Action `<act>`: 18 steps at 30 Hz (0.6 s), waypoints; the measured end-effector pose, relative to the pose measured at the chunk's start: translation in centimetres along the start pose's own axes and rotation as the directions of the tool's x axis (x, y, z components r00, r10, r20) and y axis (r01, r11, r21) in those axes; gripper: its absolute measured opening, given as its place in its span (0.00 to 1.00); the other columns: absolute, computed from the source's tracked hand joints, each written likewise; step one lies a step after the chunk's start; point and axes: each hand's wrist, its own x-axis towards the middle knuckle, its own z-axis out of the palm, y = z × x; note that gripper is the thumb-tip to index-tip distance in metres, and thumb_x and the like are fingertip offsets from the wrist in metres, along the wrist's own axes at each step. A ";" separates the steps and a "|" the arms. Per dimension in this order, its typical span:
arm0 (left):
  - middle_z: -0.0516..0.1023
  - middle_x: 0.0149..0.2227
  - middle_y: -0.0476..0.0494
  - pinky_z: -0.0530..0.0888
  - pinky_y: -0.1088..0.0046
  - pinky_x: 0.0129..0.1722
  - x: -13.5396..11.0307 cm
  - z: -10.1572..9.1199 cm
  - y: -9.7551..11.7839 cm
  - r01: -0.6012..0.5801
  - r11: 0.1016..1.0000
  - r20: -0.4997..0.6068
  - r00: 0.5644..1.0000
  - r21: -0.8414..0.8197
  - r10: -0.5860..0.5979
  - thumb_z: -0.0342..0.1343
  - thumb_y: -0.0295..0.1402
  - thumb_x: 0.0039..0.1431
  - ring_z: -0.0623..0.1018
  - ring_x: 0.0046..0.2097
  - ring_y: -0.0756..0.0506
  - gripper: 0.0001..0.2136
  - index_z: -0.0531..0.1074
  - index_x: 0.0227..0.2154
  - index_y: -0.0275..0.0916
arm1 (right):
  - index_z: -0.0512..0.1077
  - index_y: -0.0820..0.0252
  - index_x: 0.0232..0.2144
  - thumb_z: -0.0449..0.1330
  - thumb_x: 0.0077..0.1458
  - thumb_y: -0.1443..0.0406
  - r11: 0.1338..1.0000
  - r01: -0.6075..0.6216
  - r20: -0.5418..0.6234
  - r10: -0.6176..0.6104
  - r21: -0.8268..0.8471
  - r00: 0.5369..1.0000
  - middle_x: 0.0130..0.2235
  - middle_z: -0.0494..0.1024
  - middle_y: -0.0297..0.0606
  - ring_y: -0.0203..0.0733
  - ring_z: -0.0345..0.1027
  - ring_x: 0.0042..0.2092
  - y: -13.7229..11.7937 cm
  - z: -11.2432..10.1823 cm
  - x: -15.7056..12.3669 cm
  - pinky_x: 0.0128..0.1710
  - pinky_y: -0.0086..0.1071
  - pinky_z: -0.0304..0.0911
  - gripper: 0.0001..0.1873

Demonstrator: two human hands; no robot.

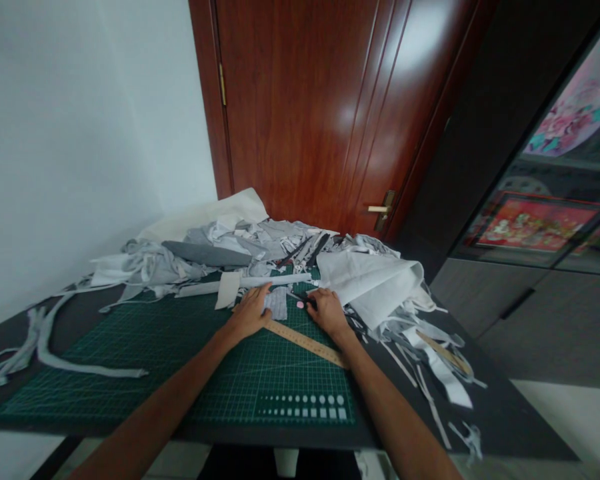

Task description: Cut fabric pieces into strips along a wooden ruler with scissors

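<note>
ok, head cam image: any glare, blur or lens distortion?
Head view: white glare on the glossy red-brown wooden door, strongest toward its upper right; head view: wide-angle stretch, the tall dark cabinet leaning outward at right; head view: overall softness, numerals on the straight tan ruler on the green gridded mat unreadable.

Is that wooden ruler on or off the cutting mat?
On: the cutting mat shows along both sides of the wooden ruler.

Both bare forearms outstretched (fingers bent downward)
</note>
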 end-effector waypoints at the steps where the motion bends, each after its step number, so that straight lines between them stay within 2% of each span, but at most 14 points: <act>1: 0.73 0.57 0.28 0.67 0.51 0.63 0.0 -0.1 0.0 0.000 1.000 -0.005 1.000 0.004 0.000 0.52 0.27 0.57 0.71 0.60 0.33 0.33 0.58 0.67 0.28 | 0.78 0.62 0.46 0.60 0.64 0.67 1.000 -0.024 -0.010 0.024 -0.008 1.000 0.47 0.80 0.48 0.52 0.69 0.52 0.2 0.0 0.0 0.53 0.41 0.59 0.11; 5: 0.73 0.54 0.32 0.67 0.52 0.60 -0.1 -0.4 0.0 -0.019 1.000 -0.017 1.000 0.017 0.019 0.52 0.26 0.55 0.70 0.57 0.33 0.30 0.65 0.63 0.32 | 0.78 0.63 0.46 0.60 0.63 0.68 0.997 -0.078 -0.035 0.078 -0.022 0.996 0.47 0.79 0.49 0.52 0.70 0.51 0.8 0.3 0.0 0.52 0.41 0.60 0.11; 10: 0.75 0.44 0.38 0.68 0.53 0.52 0.1 -0.6 0.2 -0.060 0.998 -0.043 0.997 0.002 0.060 0.51 0.24 0.53 0.70 0.51 0.34 0.17 0.74 0.46 0.37 | 0.78 0.62 0.46 0.59 0.63 0.68 0.997 -0.071 -0.034 0.071 -0.023 0.997 0.46 0.79 0.47 0.51 0.69 0.51 1.2 0.4 0.1 0.52 0.40 0.59 0.11; 14: 0.73 0.39 0.42 0.67 0.57 0.49 0.3 -1.0 0.5 -0.093 0.995 -0.108 0.990 -0.041 0.088 0.51 0.22 0.52 0.70 0.47 0.37 0.09 0.71 0.33 0.41 | 0.78 0.61 0.46 0.60 0.63 0.66 0.999 -0.039 -0.022 0.039 -0.014 0.999 0.47 0.80 0.45 0.49 0.69 0.51 1.4 0.4 0.2 0.53 0.38 0.58 0.11; 18: 0.71 0.38 0.44 0.67 0.60 0.49 0.5 -1.4 0.7 -0.122 0.987 -0.185 0.978 -0.109 0.101 0.52 0.20 0.49 0.69 0.46 0.39 0.09 0.66 0.29 0.42 | 0.78 0.60 0.44 0.61 0.61 0.66 0.999 -0.042 -0.020 0.041 -0.016 0.999 0.46 0.81 0.44 0.49 0.70 0.51 1.3 0.5 0.1 0.53 0.38 0.57 0.10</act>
